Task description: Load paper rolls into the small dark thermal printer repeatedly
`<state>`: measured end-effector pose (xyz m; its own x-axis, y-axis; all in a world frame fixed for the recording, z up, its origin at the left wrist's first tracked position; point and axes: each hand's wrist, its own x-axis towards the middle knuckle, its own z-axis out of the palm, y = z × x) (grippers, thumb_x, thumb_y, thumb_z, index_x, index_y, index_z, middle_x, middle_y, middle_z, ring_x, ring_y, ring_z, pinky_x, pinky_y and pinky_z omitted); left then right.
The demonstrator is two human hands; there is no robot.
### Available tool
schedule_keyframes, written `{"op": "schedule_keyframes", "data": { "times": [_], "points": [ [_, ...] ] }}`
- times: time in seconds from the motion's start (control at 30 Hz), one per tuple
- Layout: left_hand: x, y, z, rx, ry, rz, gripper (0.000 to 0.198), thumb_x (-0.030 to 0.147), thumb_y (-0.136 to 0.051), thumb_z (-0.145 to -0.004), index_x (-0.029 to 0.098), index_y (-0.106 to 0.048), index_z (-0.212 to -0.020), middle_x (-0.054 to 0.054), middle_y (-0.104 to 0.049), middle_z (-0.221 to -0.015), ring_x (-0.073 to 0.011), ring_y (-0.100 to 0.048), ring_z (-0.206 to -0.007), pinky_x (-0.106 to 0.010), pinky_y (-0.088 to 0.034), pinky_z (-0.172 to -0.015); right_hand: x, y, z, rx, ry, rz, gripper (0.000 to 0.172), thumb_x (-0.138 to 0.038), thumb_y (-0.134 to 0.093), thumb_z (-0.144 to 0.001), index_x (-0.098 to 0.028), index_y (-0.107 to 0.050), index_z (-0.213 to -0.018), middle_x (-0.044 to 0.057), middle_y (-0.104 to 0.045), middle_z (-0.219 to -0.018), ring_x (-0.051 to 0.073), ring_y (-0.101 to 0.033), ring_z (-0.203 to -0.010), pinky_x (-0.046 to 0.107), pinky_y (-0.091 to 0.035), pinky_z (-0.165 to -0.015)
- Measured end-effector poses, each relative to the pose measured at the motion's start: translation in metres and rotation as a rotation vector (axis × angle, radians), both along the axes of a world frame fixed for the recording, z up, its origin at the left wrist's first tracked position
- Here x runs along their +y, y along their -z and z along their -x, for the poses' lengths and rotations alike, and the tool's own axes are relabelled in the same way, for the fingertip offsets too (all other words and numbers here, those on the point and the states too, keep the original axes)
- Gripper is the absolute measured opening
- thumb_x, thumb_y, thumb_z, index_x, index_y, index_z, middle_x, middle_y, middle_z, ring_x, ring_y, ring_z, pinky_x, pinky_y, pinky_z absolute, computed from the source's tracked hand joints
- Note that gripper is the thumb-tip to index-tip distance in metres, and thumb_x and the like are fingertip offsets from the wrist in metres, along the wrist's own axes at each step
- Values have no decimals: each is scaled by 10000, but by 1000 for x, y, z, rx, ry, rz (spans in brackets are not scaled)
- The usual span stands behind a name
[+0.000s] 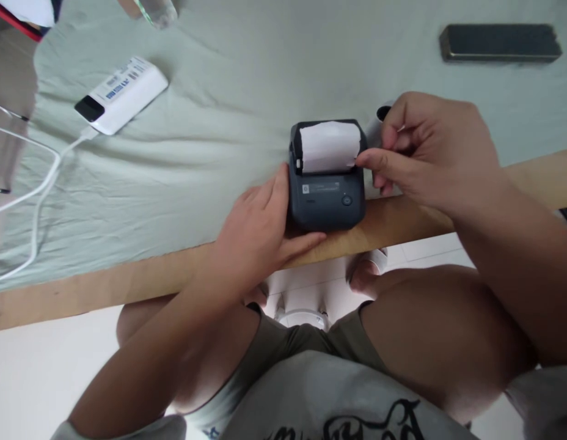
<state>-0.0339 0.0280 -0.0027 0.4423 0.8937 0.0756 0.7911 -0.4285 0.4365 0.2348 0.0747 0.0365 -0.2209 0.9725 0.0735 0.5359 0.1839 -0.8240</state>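
A dark blue label printer (327, 205) lies at the table's front edge, with white paper (330, 146) covering its upper part. My left hand (260, 223) cups the printer's left side, thumb along its front edge and fingers apart on the body. At the printer's right, my right hand (416, 143) has its thumb tip at the lower right corner of the paper and its other fingers curled. Whether it pinches the paper cannot be made out. Partly hidden behind the right hand is a pale roll or tube (374, 129) with a dark opening.
A white power bank (132, 95) with a white cable (54, 165) lies at the left on the green cloth (210, 122). At the back right is a long dark box (501, 43). A clear object (159, 12) stands at the back left. The wooden edge (168, 272) runs along the front.
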Motion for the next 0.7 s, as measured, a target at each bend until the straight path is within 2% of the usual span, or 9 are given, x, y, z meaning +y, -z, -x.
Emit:
{"op": "schedule_keyframes", "data": {
  "times": [0.1,0.17,0.23,0.3,0.4,0.5,0.6,0.7],
  "points": [
    [-2,0,-1,9,8,-10,1068,637,-848,-999,62,-404,-1782,-287,-666,-1700,-474,-694,-1533,-613,-549,-1309,-2,-5,10,29,53,-40,307,-434,-796,-1014,-260,-566,-1119,-79,-624,-614,134,-574,-476,286,-421,-525],
    [-2,-1,-1,9,11,-14,1072,621,-849,-1007,25,-401,-1778,-309,-649,-1712,-477,-675,-1561,-607,-537,-1325,-3,-12,18,17,92,-85,247,-360,-705,-1066,-260,-553,-1234,-80,-612,-643,158,-655,-536,296,-437,-514],
    [-3,-2,-1,3,1,-10,1082,625,-855,-1007,43,-391,-1792,-301,-653,-1711,-477,-669,-1571,-605,-539,-1324,-3,-19,25,10,138,-134,170,-314,-641,-1092,-266,-538,-1218,-42,-639,-748,196,-789,-721,310,-470,-519],
    [-3,-3,-1,0,-11,-1,1074,650,-860,-999,100,-404,-1801,-273,-671,-1703,-476,-681,-1556,-610,-548,-1313,-3,-24,27,-11,171,-168,148,-280,-643,-1068,-277,-522,-1154,-10,-664,-837,229,-855,-913,315,-496,-542],
    [-3,-2,0,12,-1,4,1061,664,-842,-1010,99,-416,-1800,-270,-671,-1708,-470,-688,-1545,-606,-550,-1307,1,-25,26,-65,134,-181,181,-281,-696,-1002,-274,-535,-1084,15,-707,-885,242,-848,-950,328,-492,-569],
    [-4,0,-1,35,24,-6,1140,692,-823,-1019,-12,-379,-1797,-331,-613,-1745,-482,-670,-1561,-595,-544,-1313,6,-22,28,-213,73,-228,109,-299,-717,-987,-234,-653,-1047,54,-796,-1052,227,-807,-927,368,-576,-760],
    [-4,0,-2,39,24,-12,1196,732,-825,-1009,-30,-359,-1804,-342,-567,-1782,-488,-654,-1582,-579,-530,-1331,12,-24,35,-479,5,-139,101,-229,-767,-938,-229,-760,-1040,60,-818,-1061,267,-788,-1013,466,-592,-1029],
    [-4,0,-1,31,18,-14,1121,678,-815,-1030,21,-358,-1815,-303,-579,-1789,-467,-648,-1595,-573,-528,-1335,19,-33,43,-657,-55,-52,125,-263,-797,-954,-239,-798,-1077,86,-815,-1061,313,-768,-1046,512,-577,-1049]
  ]
}}
